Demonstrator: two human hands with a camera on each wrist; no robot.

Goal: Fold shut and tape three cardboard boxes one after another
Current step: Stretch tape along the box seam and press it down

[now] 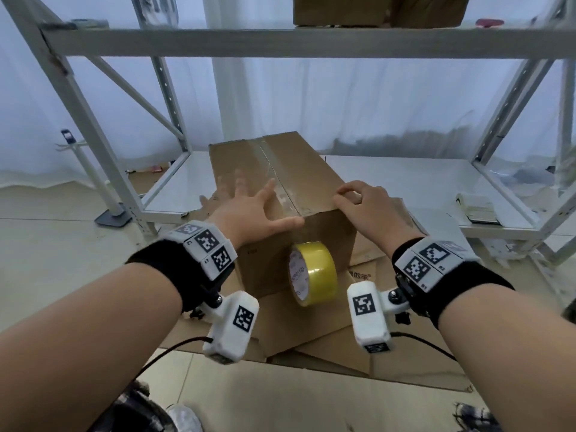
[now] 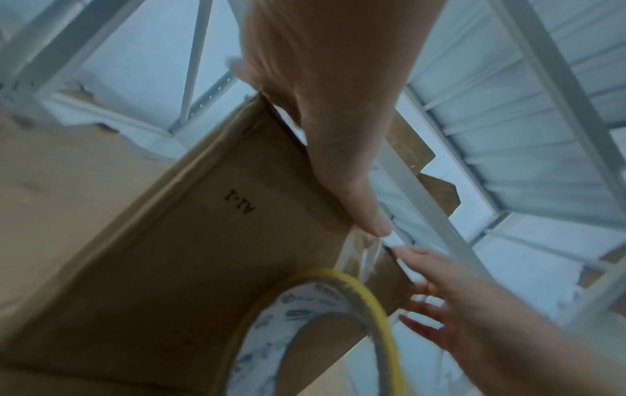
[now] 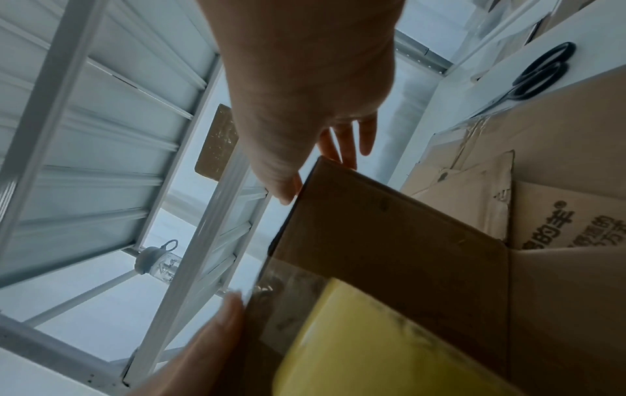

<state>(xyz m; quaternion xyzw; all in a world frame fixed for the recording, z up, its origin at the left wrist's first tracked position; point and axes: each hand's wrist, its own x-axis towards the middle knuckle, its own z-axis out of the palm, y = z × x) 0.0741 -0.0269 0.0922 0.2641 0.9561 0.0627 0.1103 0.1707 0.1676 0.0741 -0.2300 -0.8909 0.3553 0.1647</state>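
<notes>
A brown cardboard box [image 1: 299,163] stands on flattened cardboard, its top flaps folded shut with clear tape along the middle seam. My left hand [image 1: 246,207] lies flat on the left flap, fingers spread and blurred, the thumb along the near edge. My right hand [image 1: 364,207] rests on the near right corner of the top with loosely bent fingers, holding nothing. A yellow tape roll [image 1: 314,272] hangs against the box's front face on a strip of tape. In the left wrist view the roll [image 2: 355,284] is below my thumb; in the right wrist view it [image 3: 372,348] is close and blurred.
A white metal rack surrounds the box; its low shelf [image 1: 405,188] lies behind and to the right, its upper beam [image 1: 280,42] overhead with boxes [image 1: 374,10] on it. Flattened cardboard [image 1: 311,332] covers the floor. Black scissors [image 3: 538,72] lie on the shelf at the right.
</notes>
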